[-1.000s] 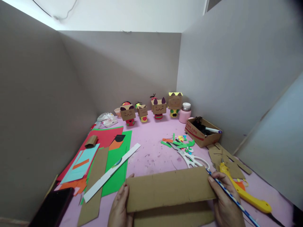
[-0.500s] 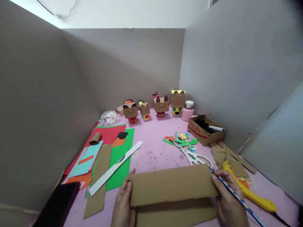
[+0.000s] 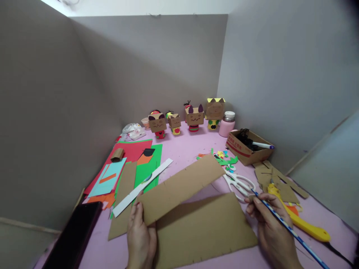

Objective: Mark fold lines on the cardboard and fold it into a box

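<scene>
My left hand (image 3: 141,233) grips one end of a long cardboard strip (image 3: 182,186), which is tilted with its far end raised to the right. Under it lies a larger cardboard sheet (image 3: 207,231) on the pink table. A blue-patterned pencil (image 3: 283,222) is pinched in my right hand (image 3: 270,220), apart from the cardboard. White-handled scissors (image 3: 241,183) lie just beyond that hand, their blades hidden behind the strip. To the left, a white ruler (image 3: 143,186) rests across another cardboard strip (image 3: 126,186) and green paper (image 3: 146,172).
Several cardboard-headed figures (image 3: 195,116) stand along the back beside a pink jar (image 3: 227,125). A small box (image 3: 248,147) holds black cord and a marker. At right lies a yellow corded tool (image 3: 300,220); at left, a phone (image 3: 75,235). Paper scraps (image 3: 228,160) lie behind the scissors.
My right hand has let go of the cardboard strip and moved slightly right, keeping the pencil. The strip now slants upward to the right in my left hand. The view has tipped down.
</scene>
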`<action>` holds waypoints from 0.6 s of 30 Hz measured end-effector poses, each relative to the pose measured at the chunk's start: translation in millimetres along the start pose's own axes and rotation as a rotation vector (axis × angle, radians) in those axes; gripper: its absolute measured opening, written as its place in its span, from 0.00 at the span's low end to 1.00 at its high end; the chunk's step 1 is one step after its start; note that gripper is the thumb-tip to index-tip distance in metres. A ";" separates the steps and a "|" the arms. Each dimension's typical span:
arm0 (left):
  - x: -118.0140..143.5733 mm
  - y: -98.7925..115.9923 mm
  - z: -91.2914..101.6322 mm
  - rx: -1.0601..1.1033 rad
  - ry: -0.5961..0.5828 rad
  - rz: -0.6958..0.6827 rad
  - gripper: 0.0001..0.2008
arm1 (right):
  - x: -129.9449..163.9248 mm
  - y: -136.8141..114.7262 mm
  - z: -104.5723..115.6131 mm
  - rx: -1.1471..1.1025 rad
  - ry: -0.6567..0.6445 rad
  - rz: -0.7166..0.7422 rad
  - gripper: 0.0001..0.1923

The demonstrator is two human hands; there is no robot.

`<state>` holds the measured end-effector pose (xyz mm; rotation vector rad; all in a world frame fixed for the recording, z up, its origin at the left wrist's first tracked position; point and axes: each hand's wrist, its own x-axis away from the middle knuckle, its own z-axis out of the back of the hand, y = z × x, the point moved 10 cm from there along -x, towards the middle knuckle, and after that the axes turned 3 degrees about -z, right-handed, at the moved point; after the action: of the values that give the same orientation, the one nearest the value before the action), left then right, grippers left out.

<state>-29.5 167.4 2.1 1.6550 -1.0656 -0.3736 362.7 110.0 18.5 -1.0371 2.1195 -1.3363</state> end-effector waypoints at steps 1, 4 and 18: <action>-0.4 -0.5 0.4 0.002 0.001 -0.002 0.14 | 0.3 -0.1 0.2 0.000 -0.003 -0.001 0.13; 0.8 -1.9 -3.6 0.012 -0.033 -0.005 0.13 | 1.2 0.1 -0.4 0.001 -0.014 -0.004 0.13; 7.6 -3.9 -14.8 0.027 -0.133 0.001 0.15 | 3.4 -1.4 -6.4 0.010 -0.031 -0.022 0.14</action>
<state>-13.1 170.4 6.1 1.6715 -1.1743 -0.4763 356.7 110.6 22.8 -1.0735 2.0827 -1.3308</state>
